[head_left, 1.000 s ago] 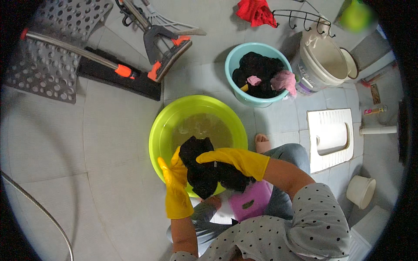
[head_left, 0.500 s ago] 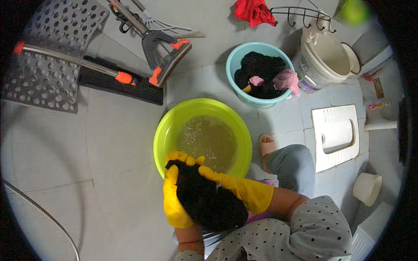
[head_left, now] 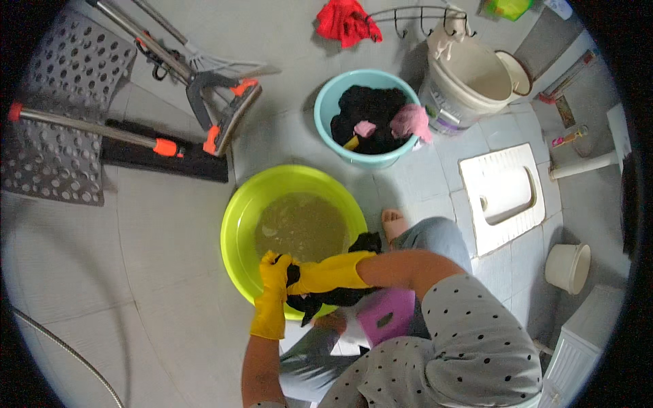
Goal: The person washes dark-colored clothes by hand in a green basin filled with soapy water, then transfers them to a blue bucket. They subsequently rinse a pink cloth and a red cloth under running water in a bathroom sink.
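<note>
Yellow rubber gloves cover both my hands. My left hand [head_left: 273,277] is closed on a bunched black cloth at the near rim of a lime-green basin [head_left: 237,228]. Right beside it, my right hand [head_left: 306,277] also grips the black cloth [head_left: 343,297], the two fists almost touching. Part of the cloth hangs below my right glove, and another end sticks out beyond the wrist over the basin's right rim. Cloudy brownish water [head_left: 299,221] lies in the basin. The cloth's exact shape cannot be made out.
A light-blue tub [head_left: 322,126] holds black clothes [head_left: 371,112] and a pink cloth [head_left: 409,121]. Behind it are a white bucket [head_left: 435,102], a hook rack [head_left: 415,13] and a red cloth [head_left: 347,24]. A squat toilet [head_left: 476,204] is at right; mops [head_left: 211,115] and a grey mat [head_left: 61,88] are far left.
Both hands have drawn together into fists at the basin's near rim. The black cloth, earlier spread in a wide bundle toward my lap, is now bunched narrower beneath my right forearm. The view has shifted.
</note>
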`<state>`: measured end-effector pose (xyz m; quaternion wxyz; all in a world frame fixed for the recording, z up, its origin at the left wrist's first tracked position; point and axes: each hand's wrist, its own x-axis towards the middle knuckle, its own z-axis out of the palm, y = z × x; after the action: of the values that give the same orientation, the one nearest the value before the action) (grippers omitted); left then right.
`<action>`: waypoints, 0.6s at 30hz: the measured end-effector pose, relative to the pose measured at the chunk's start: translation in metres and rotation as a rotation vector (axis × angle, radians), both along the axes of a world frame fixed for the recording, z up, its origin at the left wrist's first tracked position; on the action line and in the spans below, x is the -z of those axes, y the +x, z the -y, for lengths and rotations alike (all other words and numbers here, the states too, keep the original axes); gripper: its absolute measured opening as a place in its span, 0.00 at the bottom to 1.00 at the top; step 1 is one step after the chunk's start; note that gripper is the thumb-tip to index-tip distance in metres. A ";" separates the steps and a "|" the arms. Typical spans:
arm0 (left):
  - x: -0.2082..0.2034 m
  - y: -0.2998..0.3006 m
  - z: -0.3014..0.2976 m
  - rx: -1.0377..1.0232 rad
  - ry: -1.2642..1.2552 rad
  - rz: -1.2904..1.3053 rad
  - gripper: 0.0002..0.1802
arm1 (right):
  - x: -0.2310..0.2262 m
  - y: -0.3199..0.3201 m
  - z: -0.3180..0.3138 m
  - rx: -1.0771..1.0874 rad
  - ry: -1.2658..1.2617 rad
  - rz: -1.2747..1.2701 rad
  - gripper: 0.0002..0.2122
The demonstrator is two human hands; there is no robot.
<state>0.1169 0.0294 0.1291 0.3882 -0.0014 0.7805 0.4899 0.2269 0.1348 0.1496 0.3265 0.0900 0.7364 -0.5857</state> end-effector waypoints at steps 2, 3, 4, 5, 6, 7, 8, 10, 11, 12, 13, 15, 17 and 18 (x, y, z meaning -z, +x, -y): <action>0.007 0.007 -0.006 -0.170 0.098 0.138 0.07 | 0.008 0.006 -0.008 0.114 -0.067 0.023 0.25; -0.002 0.013 -0.005 -0.188 0.196 0.151 0.07 | 0.013 0.010 -0.012 0.182 -0.115 0.017 0.26; -0.001 0.013 -0.001 -0.203 0.236 0.108 0.07 | 0.022 0.017 -0.023 0.275 -0.184 -0.029 0.27; 0.000 0.011 0.004 -0.220 0.285 0.064 0.08 | 0.028 0.024 -0.032 0.358 -0.252 -0.080 0.29; 0.000 0.007 0.014 -0.245 0.329 0.011 0.09 | 0.022 0.030 -0.046 0.404 -0.170 -0.074 0.28; -0.002 0.006 0.023 -0.232 0.404 0.027 0.10 | 0.015 0.036 -0.068 0.451 -0.086 -0.067 0.28; -0.002 0.006 0.032 -0.221 0.483 0.052 0.12 | -0.028 0.042 -0.089 0.524 -0.076 -0.133 0.29; -0.021 0.018 0.048 -0.239 0.498 0.060 0.12 | -0.099 0.054 -0.127 0.600 0.027 -0.370 0.30; -0.020 0.021 0.058 -0.252 0.491 0.081 0.11 | -0.130 0.059 -0.144 0.610 0.145 -0.531 0.30; -0.016 0.025 0.069 -0.263 0.482 0.106 0.11 | -0.153 0.063 -0.160 0.547 0.259 -0.533 0.29; -0.016 0.028 0.078 -0.282 0.468 0.119 0.11 | -0.176 0.065 -0.175 0.481 0.364 -0.544 0.28; -0.018 0.039 0.084 -0.319 0.357 0.134 0.10 | -0.230 0.060 -0.201 0.572 0.206 -0.514 0.24; -0.013 0.049 0.086 -0.348 0.318 0.158 0.10 | -0.253 0.049 -0.213 0.756 0.162 -0.752 0.27; -0.008 0.051 0.090 -0.367 0.323 0.165 0.10 | -0.270 0.044 -0.215 0.897 0.222 -0.666 0.28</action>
<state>0.1681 -0.0607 0.1370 0.3505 -0.1208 0.6444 0.6688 0.2713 0.3499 0.4197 -0.2152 0.2382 0.7464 -0.5829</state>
